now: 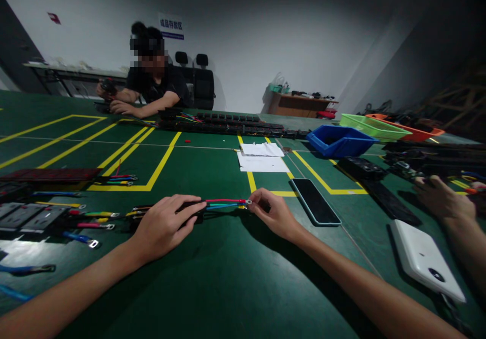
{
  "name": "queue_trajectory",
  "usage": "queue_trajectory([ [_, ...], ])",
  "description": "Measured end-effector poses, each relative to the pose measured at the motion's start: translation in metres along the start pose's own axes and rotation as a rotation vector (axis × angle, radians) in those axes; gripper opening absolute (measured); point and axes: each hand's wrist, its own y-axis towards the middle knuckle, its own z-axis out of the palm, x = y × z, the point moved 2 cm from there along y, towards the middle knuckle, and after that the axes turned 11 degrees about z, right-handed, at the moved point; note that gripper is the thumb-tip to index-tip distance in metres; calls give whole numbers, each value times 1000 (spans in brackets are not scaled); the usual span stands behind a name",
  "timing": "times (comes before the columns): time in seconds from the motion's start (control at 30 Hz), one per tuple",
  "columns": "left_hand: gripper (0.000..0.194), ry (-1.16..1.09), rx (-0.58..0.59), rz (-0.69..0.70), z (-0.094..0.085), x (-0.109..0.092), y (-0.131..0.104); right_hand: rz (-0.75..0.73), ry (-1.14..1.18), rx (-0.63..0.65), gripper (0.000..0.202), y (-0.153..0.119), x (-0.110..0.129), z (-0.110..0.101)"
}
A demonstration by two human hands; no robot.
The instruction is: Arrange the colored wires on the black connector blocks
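My left hand (167, 225) lies over a black wired block (138, 221), fingers curled across its top; much of the block is hidden beneath the hand. Red, blue and yellow-green wires (224, 203) run out from its right end. At their tips, the thumb and forefinger of my right hand (271, 212) pinch the ring terminals (247, 203). To the left lie similar black units with grey faces (32, 217), their coloured leads ending in ring terminals, among them a blue lead (79, 237).
A phone (316, 202), white papers (261, 157) and a white power bank (425, 260) lie on the green table. Blue (341, 140), green (374, 126) and orange bins stand behind. A co-worker's hand (444, 199) is at right; another person (155, 80) works across the table.
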Motion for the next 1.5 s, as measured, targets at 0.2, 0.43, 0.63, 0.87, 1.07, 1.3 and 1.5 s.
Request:
queue_trajectory([
  [0.2,42,7,16,2,0,0,-1,-7,8,25,17,0,-1,-1],
  [0.43,42,6,15,4,0,0,-1,-31,-60,7,20,-1,3,-1],
  [0.63,41,6,10,4,0,-1,1,2,-12,-32,26,-3,5,-3],
  [0.87,42,3,9,3,1,0,0,8,22,-3,21,-2,4,-2],
  [1.07,42,9,14,0,0,0,-1,14,17,4,23,-2,4,-1],
  [1.3,42,4,14,7,-1,-1,0,-1,19,-30,23,-4,6,-2],
  [1.5,42,3,15,11,0,0,-2,-44,-29,-164,15,-4,7,-5],
])
